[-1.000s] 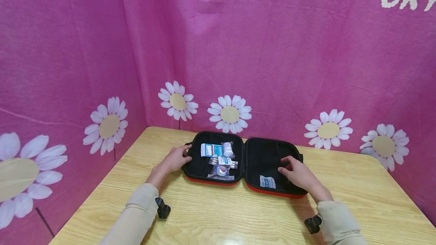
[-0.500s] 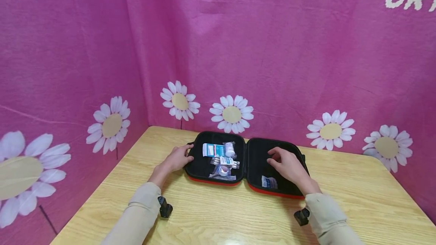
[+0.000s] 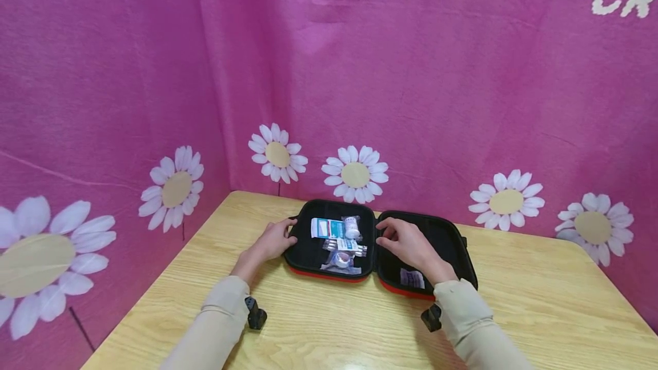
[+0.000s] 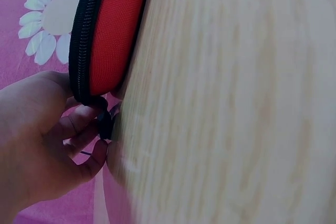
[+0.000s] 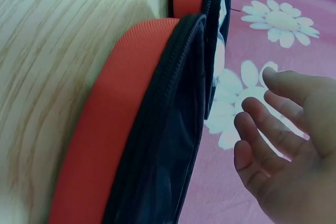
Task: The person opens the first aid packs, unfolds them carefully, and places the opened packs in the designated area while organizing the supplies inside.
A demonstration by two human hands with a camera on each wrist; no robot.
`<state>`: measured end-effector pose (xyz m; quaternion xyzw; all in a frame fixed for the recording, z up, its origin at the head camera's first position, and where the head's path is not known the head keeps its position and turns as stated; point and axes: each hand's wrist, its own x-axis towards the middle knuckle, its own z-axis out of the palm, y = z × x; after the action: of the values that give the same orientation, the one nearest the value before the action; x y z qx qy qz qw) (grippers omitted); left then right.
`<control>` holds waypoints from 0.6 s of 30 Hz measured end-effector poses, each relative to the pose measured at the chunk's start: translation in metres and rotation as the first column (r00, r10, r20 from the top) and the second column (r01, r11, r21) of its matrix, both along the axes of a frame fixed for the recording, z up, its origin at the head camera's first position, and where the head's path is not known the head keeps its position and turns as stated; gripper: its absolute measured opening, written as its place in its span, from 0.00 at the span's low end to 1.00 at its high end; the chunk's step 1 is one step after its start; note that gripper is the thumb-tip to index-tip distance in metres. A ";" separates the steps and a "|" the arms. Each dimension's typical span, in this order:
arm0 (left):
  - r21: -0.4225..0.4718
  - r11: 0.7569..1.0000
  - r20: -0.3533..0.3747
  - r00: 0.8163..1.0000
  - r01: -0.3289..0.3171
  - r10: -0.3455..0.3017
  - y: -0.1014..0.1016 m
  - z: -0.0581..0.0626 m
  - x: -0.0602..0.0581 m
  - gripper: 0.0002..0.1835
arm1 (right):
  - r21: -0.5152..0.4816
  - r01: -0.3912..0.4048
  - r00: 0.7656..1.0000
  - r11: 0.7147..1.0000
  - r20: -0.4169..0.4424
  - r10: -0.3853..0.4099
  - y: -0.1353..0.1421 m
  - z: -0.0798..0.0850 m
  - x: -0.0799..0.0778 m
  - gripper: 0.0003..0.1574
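Case [image 3: 376,261]: I have it lying open and flat on the table [image 3: 334,324], so opening is done; closing it is not.
Left half [image 3: 302,256]: I see a blue-and-white packet [image 3: 325,228], a white bottle [image 3: 352,228], a white sachet [image 3: 346,244] over foil strips [image 3: 362,250], and a bagged roll [image 3: 342,260], bunched towards the hinge side.
Right half [image 3: 452,244]: one lone sachet [image 3: 412,278] lies near its front edge, apart from the rest.
Work so far: I judge it midway, with most of the items gathered in one half and the lone sachet and the closing left to deal with.
Left hand [image 3: 269,241]: my fingers are bent round the outer end of the left half, grasping the case there.
Right hand [image 3: 409,244]: released, fingers loosely bent and nothing between them, above the case near the hinge.
Left wrist view: only here do I get the black strap [image 4: 106,125] among the left fingers, which my hand covers in the head view; the red shell [image 4: 118,35] and zip [image 4: 83,51] show closely, but none of the contents.
Right wrist view: it confirms the gap between that hand and the rim; pale shapes along the far half are too blurred to name, and the lone sachet is not visible.
Head view: the only one where I can tell the items apart.
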<state>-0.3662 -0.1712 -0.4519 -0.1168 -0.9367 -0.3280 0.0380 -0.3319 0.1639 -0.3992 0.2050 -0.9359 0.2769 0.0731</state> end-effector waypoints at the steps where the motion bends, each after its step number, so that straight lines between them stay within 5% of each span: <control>1: 0.004 1.000 0.008 1.000 -0.003 0.003 0.000 0.000 0.001 0.27 | -0.001 -0.006 1.000 1.000 0.000 0.006 -0.002 -0.001 -0.001 0.18; 18: 0.038 0.999 0.033 0.999 -0.013 0.011 -0.001 0.000 0.001 0.27 | 0.026 -0.086 0.995 0.996 0.055 0.085 -0.037 -0.017 -0.014 0.16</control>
<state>-0.3653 -0.1720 -0.4523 -0.1050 -0.9314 -0.3475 0.0268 -0.3462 0.1264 -0.4162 0.2383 -0.9317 0.2720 0.0328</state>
